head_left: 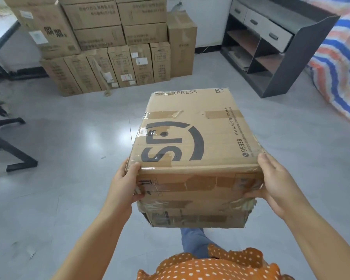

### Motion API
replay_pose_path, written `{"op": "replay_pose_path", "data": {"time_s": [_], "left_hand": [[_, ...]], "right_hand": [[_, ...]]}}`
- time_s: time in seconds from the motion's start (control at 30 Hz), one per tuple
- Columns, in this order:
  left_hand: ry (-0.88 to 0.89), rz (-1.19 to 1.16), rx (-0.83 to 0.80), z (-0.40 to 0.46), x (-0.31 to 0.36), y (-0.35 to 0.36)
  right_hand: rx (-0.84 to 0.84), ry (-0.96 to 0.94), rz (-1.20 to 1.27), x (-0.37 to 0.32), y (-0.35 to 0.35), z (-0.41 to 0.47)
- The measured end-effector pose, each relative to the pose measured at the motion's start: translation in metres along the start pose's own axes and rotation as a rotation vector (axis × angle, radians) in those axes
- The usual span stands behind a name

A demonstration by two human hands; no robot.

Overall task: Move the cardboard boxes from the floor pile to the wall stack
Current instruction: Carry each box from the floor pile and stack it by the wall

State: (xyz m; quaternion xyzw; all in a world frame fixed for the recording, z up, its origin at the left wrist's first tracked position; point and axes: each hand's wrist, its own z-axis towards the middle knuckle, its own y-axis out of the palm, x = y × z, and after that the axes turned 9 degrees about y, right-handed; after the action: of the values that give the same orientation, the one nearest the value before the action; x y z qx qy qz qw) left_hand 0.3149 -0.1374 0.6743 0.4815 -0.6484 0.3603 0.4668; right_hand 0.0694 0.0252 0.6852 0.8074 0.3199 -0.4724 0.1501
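Observation:
I carry a taped brown cardboard box (192,142) printed with a large SF logo, held off the floor in front of my body. My left hand (127,182) grips its near left corner, thumb over the top edge. My right hand (275,182) grips the near right corner, fingers curled round the side. The wall stack (113,43) of several brown cartons stands ahead at the upper left, narrow upright boxes at the bottom and wider ones on top. The floor pile is out of view.
A dark shelving unit with drawers (271,49) stands at the right. A striped tarp-covered heap (339,63) fills the far right. Black chair legs and a desk frame (6,138) lie at the left. Grey tiled floor (79,138) stretches between me and the stack.

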Motion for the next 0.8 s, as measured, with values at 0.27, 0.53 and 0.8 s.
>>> {"op": "replay_pose_path", "data": {"time_s": [0.27,0.53,0.8], "left_hand": [[-0.001,0.037,0.015,0.159,0.047,0.052],[-0.019,0.009,0.087,0.309,0.105,0.095],[-0.006,0.031,0.014,0.498,0.151,0.126]], "right_hand": [[-0.015,0.034,-0.007,-0.078,0.047,0.159],[-0.091,0.033,-0.046,-0.178,0.103,0.301],[-0.067,0.010,-0.026,-0.263,0.178,0.450]]}}
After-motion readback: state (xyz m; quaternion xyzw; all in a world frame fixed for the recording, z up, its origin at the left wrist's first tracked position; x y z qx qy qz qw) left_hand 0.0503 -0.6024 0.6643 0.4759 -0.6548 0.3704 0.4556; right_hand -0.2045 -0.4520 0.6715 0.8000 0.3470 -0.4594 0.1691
